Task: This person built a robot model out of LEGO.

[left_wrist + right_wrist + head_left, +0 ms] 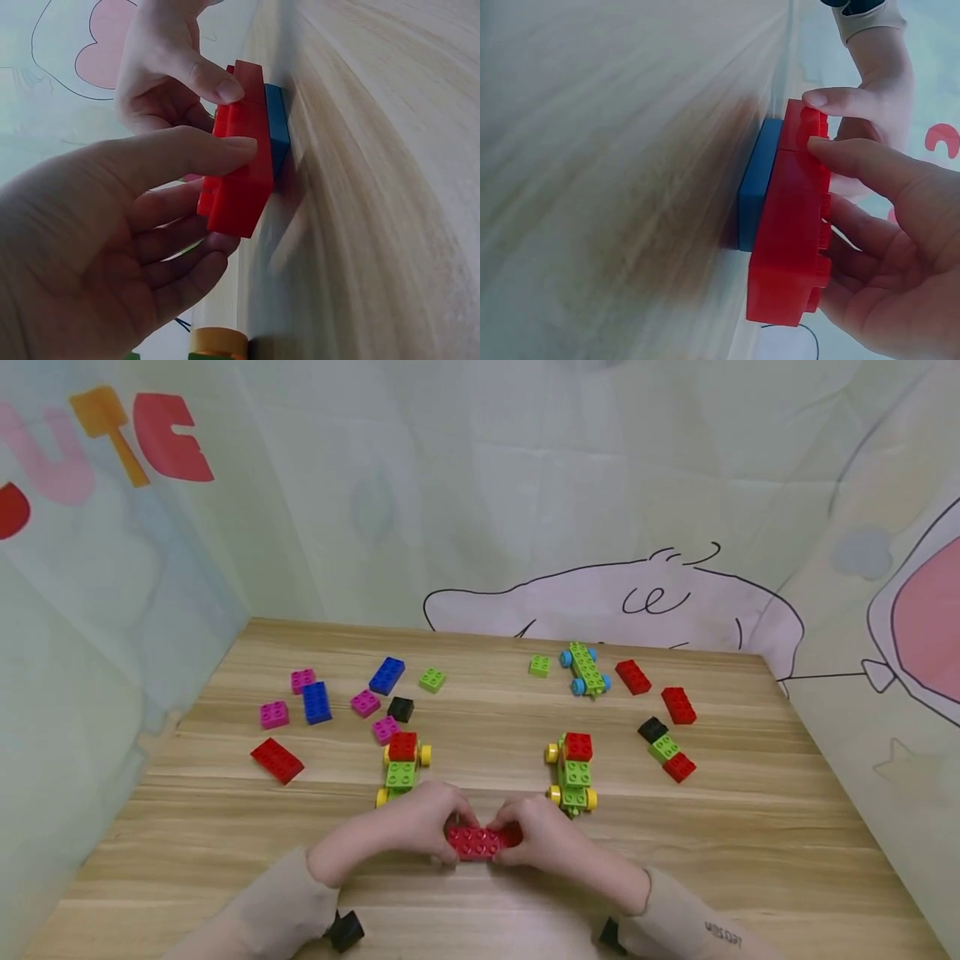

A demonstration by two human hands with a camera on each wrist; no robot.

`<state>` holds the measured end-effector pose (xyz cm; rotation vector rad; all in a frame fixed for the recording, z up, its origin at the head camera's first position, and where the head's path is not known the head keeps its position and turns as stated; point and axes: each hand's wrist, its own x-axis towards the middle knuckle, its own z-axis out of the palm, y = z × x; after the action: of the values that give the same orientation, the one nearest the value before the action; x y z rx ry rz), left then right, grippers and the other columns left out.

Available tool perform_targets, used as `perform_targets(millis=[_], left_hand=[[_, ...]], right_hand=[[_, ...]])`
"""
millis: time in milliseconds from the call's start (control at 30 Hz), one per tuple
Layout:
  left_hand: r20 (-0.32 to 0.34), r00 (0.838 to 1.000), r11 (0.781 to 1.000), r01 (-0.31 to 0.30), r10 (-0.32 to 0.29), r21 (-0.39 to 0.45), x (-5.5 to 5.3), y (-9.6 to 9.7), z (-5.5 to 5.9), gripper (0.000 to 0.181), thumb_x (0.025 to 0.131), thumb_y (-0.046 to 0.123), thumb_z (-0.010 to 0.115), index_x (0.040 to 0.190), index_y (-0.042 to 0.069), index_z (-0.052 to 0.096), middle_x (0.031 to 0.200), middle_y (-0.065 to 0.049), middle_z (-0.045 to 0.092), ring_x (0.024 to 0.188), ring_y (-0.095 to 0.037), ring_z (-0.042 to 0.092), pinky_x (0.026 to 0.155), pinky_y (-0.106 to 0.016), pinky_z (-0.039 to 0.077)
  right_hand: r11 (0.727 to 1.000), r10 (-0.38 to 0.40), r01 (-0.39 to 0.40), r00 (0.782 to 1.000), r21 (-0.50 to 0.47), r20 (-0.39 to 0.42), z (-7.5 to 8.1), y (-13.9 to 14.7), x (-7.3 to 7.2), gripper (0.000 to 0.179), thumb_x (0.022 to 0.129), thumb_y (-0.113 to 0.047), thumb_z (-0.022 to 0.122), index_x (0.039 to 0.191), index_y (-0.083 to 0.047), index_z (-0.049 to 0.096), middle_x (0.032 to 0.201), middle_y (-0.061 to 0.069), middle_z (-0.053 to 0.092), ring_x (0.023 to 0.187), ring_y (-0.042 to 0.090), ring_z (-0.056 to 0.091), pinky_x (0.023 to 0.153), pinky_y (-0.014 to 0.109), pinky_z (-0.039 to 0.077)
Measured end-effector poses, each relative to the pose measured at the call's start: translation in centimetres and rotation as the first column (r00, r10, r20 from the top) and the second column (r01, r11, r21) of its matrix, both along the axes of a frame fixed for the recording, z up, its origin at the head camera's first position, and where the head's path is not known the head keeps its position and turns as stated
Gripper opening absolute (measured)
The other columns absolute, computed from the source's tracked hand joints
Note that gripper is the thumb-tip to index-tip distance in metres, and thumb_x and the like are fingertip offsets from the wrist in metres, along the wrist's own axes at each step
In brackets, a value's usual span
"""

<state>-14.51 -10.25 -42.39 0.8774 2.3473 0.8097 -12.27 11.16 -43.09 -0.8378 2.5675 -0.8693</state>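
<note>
Near the front of the table, my left hand and my right hand meet over red bricks. A seam shows that the red bricks lie end to end, studs up, on a blue brick against the wood. In the left wrist view, my left thumb lies along the side of the red bricks, with the fingers curled behind. My right thumb and fingers pinch them farther along. Just beyond the hands stand two green cars with yellow wheels and red bricks on top, a left car and a right car.
At the left lie blue bricks, pink bricks, a black brick and a red brick. A green car base with blue wheels stands at the back. Red bricks and a black-green-red row lie right.
</note>
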Motion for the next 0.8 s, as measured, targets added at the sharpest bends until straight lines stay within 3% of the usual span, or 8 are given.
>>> perform_targets(millis=[467, 800], left_hand=[[-0.075, 0.997, 0.999, 0.032, -0.033, -0.019, 0.3, -0.5, -0.2, 0.047, 0.066, 0.019, 0.089, 0.109, 0.009, 0.071, 0.096, 0.006, 0.07, 0.079, -0.002, 0.055, 0.072, -0.018, 0.048], [-0.086, 0.996, 1.0, -0.018, 0.018, -0.002, 0.8, -0.5, -0.1, 0.04, 0.064, 0.017, 0.089, 0.1, 0.008, 0.072, 0.087, 0.005, 0.068, 0.073, -0.006, 0.056, 0.065, -0.018, 0.048]], right_hand=[[0.998, 0.021, -0.021, 1.0, 0.058, -0.001, -0.1, -0.3, 0.3, 0.035, 0.074, -0.016, 0.081, 0.106, -0.01, 0.071, 0.094, -0.004, 0.069, 0.079, 0.0, 0.055, 0.069, 0.015, 0.048], [0.996, 0.015, -0.01, 0.998, 0.086, -0.055, -0.6, -1.1, 0.5, 0.038, 0.071, -0.022, 0.088, 0.103, -0.011, 0.071, 0.094, -0.002, 0.071, 0.081, 0.001, 0.058, 0.071, 0.017, 0.049]])
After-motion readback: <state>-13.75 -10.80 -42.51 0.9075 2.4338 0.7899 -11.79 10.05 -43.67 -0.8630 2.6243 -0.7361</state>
